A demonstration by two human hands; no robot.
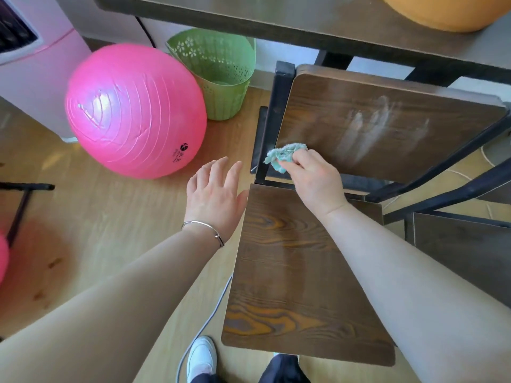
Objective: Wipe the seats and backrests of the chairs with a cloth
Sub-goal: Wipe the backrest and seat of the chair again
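Observation:
A dark wooden chair stands in front of me, its seat (298, 272) below and its backrest (387, 128) beyond. My right hand (312, 178) grips a crumpled teal cloth (284, 156) and presses it on the lower left corner of the backrest. Pale streaks mark the middle of the backrest. My left hand (214, 194) hovers open with fingers spread, just left of the seat's far left corner, a silver bracelet on its wrist.
A big pink exercise ball (135, 109) rests on the wooden floor at the left, beside a green plastic basket (218, 67). A dark table (304, 20) runs along the top. A second chair's seat (464, 252) sits at the right. A grey cable (204, 324) lies by my white shoe.

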